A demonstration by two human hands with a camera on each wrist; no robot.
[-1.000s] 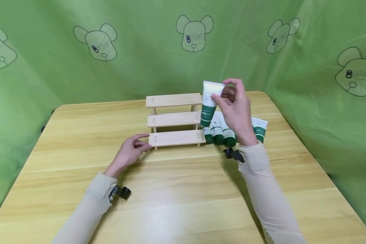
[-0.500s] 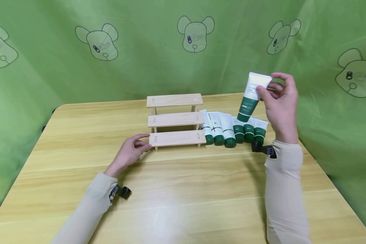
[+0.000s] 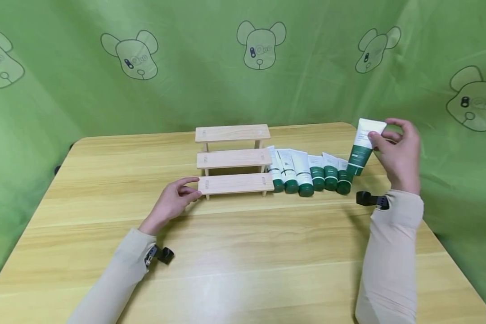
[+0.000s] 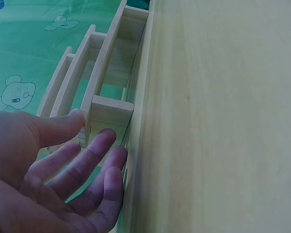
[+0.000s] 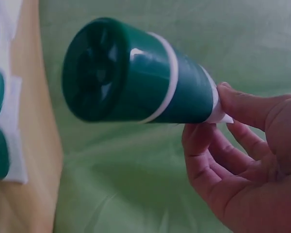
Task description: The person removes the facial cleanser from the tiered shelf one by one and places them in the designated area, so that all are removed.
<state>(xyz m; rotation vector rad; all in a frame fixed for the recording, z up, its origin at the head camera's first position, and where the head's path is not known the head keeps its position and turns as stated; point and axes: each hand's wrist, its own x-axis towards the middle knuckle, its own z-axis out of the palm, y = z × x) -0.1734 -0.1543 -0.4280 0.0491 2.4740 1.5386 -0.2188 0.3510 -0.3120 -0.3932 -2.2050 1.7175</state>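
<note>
My right hand [image 3: 401, 155] pinches a white and green squeeze tube [image 3: 364, 143] by its flat white end, thumb in front and fingers behind. The tube tilts cap-down and overlaps the rightmost tube of the row in the head view. In the right wrist view its round green cap [image 5: 97, 70] faces the camera. A three-step wooden display rack [image 3: 235, 183] stands at the middle of the table. My left hand [image 3: 172, 200] holds the left end of its lowest step between thumb and fingers; in the left wrist view the thumb [image 4: 63, 127] lies against the board's end.
Several white and green tubes [image 3: 305, 173] lie side by side right of the rack, caps toward me; the leftmost is partly hidden by the rack. The wooden table [image 3: 243, 252] is backed by a green curtain [image 3: 194, 81] with bear-head prints.
My right hand has carried the tube rightward from beside the rack to the row's right end, rising first and then coming down. My left hand and the rack stay put.
</note>
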